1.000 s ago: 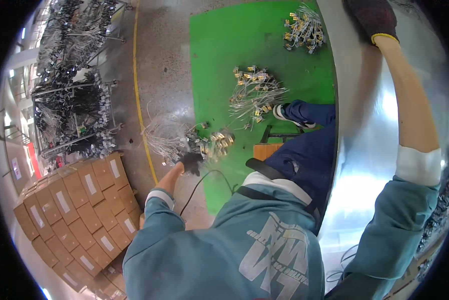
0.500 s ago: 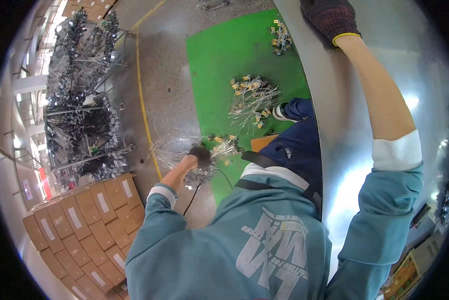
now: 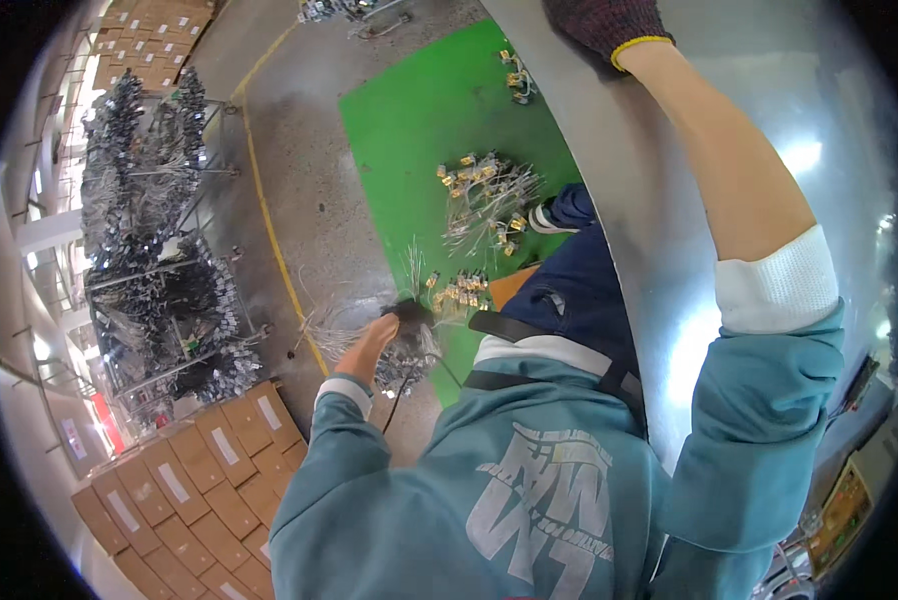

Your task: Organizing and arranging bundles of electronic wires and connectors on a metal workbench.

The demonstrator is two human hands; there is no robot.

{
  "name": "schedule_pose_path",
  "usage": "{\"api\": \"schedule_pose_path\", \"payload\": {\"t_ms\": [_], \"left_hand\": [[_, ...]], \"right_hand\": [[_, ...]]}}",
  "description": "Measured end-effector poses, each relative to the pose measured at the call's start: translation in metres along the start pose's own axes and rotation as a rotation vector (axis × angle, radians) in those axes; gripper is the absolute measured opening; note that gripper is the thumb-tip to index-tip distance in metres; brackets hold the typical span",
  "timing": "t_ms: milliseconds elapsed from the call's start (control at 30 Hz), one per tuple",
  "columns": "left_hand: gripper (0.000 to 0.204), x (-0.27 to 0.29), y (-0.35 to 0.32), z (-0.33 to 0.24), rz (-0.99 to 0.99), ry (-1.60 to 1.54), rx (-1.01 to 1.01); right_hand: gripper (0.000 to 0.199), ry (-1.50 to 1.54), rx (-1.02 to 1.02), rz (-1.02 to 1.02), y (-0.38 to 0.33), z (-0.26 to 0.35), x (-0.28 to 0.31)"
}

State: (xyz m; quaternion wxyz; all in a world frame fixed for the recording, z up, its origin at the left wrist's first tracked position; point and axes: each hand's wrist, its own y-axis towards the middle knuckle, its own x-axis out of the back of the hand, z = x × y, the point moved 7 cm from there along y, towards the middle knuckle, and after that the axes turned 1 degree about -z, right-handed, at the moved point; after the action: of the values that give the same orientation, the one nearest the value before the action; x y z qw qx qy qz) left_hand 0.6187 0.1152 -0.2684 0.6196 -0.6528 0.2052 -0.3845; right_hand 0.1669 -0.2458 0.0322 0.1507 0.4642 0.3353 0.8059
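Observation:
My left hand (image 3: pixel 407 318), in a dark knit glove, is low on the left, among bundles of thin pale wires. Its fingers are blurred, and I cannot tell whether it grips any. Right beside it lies a wire bundle with yellow-tagged connectors (image 3: pixel 461 292); loose pale wires (image 3: pixel 331 332) spread on its other side. Farther up the green mat (image 3: pixel 399 130) is a larger wire bundle (image 3: pixel 489 200). My right hand (image 3: pixel 609 28), gloved with a yellow cuff edge, is over the shiny metal tabletop (image 3: pixel 659 200); its fingertips are cut off by the top edge.
Racks hung with dense wire harnesses (image 3: pixel 159 240) stand at the left, past a yellow floor line (image 3: pixel 269 215). Stacked cardboard boxes (image 3: pixel 189 490) fill the lower left. A small connector bundle (image 3: pixel 517 78) lies by the table edge. My foot (image 3: pixel 549 218) is on the mat.
The whole view has shifted and turned slightly. My left hand now sits lower beside the tagged bundle, and a tuft of wires stands above it. My right hand remains over the table.

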Motion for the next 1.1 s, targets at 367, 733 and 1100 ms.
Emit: {"api": "schedule_pose_path", "payload": {"t_ms": [367,733,1100], "left_hand": [[0.037,0.000,0.185,-0.025,-0.409,0.565,-0.494],[0.046,-0.008,0.219,-0.039,-0.539,-0.315,-0.523],[0.109,-0.022,0.212,-0.009,-0.681,-0.902,-0.262]], "right_hand": [[0.017,0.060,0.014,0.025,0.020,-0.011,-0.014],[0.018,-0.040,0.084,0.102,0.023,-0.014,-0.025],[0.017,-0.105,0.143,0.105,0.023,-0.023,-0.032]]}}
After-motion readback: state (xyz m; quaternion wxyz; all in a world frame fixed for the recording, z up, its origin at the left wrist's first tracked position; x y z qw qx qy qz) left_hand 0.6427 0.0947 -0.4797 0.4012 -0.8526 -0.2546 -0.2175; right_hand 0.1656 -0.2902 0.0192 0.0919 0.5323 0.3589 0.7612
